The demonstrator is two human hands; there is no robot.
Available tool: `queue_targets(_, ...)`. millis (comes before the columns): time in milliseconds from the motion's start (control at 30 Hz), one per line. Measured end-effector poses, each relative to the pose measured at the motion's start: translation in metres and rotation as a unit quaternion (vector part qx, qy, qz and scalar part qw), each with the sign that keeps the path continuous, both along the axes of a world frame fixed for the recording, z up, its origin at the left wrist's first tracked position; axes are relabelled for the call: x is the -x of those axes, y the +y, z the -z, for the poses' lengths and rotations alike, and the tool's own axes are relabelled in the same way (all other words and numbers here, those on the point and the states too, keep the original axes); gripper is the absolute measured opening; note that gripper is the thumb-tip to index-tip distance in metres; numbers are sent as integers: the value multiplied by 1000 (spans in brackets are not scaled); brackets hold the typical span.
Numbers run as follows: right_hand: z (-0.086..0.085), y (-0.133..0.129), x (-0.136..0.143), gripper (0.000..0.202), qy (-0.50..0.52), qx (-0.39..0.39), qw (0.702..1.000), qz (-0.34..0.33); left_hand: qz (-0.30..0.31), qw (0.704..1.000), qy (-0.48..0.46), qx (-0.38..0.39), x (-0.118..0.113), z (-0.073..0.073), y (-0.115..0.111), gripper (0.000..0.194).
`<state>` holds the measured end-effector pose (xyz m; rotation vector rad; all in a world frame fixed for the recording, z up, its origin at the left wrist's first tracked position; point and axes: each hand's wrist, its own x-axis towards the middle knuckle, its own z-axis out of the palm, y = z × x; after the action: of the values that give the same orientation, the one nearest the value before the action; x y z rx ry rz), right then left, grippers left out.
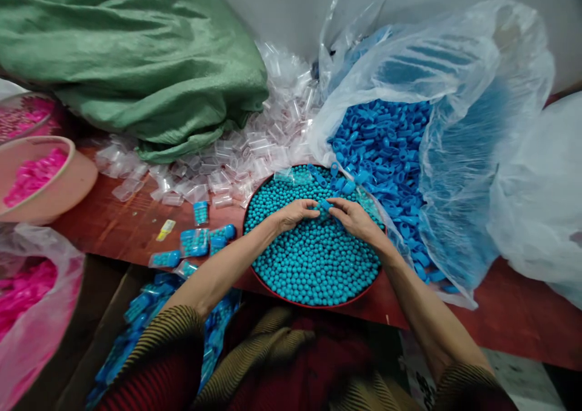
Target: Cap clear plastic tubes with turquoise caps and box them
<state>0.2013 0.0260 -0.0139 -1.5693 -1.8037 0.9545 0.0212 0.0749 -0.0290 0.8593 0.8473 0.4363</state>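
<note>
My left hand and my right hand meet above a round red tray full of turquoise beads. Between the fingertips is a small blue plastic cap, pinched by my right thumb and fingers. My left thumb and forefinger are closed at its other side; whatever they grip there blends into the beads. Several loose blue caps and a clear plastic container lie on the beads at the tray's far side.
Clear containers are heaped behind the tray, beside a green sack. An open plastic bag spills blue caps at right. Bead-filled capped containers lie at left, more below the table edge. Pink pieces fill a basin and a bag.
</note>
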Motion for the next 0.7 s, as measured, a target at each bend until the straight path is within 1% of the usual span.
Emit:
queue_targets(100,-1,3,0,34,56,13,998,4,-29,997,5,-65,1,-8,-2,33)
queue_targets(167,-4,4,1,36,88,22,996,21,-38,995,-9,-87,2,-14,-5,33)
queue_targets(233,-7,3,5,39,102,22,994,44,-21,996,-19,-81,4,-21,-8,37)
queue_targets(300,-9,0,11,38,88,0,993,73,-7,998,-15,-68,6,-25,-12,42)
queue_targets(367,-9,-3,17,36,78,-21,992,100,-19,998,-8,-67,7,-27,-15,45)
queue_targets(400,-8,-5,19,36,87,-19,990,107,-29,997,-7,-71,8,-27,-17,45)
queue_targets(467,-5,-6,22,38,121,0,987,103,-40,996,-9,-77,8,-28,-20,46)
queue_targets(567,-1,-5,21,38,143,6,987,69,-35,996,-11,-79,8,-28,-23,46)
queue_targets(633,1,-3,17,37,129,-14,989,64,-38,996,-13,-78,10,-28,-24,46)
queue_targets(700,1,-1,12,39,79,-55,991,89,-40,997,-20,-68,14,-27,-25,46)
